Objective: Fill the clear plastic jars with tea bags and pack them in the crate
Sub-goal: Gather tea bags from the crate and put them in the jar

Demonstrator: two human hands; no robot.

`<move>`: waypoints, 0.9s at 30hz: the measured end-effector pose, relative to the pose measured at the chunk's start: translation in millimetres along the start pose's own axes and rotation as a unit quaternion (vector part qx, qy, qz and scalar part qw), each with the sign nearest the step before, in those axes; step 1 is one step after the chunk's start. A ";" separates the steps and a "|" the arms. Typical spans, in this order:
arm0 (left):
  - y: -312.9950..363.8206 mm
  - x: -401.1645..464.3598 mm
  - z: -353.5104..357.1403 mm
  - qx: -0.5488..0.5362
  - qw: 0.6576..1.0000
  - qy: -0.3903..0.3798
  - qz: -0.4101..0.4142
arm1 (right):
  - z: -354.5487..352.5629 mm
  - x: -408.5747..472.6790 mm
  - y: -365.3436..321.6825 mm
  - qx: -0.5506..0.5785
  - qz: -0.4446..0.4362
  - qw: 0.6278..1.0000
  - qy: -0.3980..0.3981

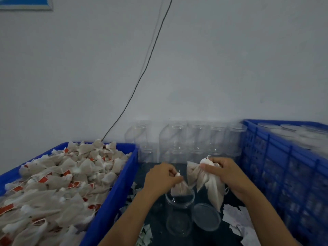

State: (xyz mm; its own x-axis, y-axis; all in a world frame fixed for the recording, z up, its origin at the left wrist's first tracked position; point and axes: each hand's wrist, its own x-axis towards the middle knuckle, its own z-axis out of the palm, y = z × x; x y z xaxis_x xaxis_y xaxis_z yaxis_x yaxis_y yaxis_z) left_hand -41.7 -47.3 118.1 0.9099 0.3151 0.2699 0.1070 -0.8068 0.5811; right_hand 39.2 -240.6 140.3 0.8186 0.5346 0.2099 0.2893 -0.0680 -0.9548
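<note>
Tea bag of pale mesh enters open clear plastic jar, pinched by left hand; right hand clutches spare bags above it, next to feed in.

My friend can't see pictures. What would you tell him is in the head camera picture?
A person's left hand lowers a tea bag into an open clear jar while the right hand holds a bunch of tea bags. A blue tray heaped with tea bags sits left, a blue crate right, empty jars behind.
</note>
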 end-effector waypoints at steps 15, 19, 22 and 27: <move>-3.9 -5.3 15.5 -0.153 0.970 -0.040 0.184 | 15.7 5.0 10.3 0.023 -0.020 0.999 -0.044; -4.8 -1.0 25.8 -0.178 0.966 0.049 0.179 | 20.5 4.3 12.4 0.012 -0.033 0.999 -0.034; -10.4 1.3 31.5 -0.199 0.962 0.082 0.168 | 24.7 4.7 15.5 -0.005 -0.035 0.999 -0.025; -13.8 -1.8 35.0 -0.205 0.966 0.107 0.120 | 28.4 5.1 21.8 -0.036 -0.034 0.999 0.007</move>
State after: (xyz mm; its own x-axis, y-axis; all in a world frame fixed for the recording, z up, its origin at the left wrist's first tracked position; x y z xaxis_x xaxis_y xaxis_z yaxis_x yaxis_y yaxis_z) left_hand -30.8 -54.2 82.7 0.7802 0.2759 0.5614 -0.3034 -0.6178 0.7254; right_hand 35.6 -215.4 114.6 0.8024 0.5288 0.2765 0.3786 -0.0929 -0.9209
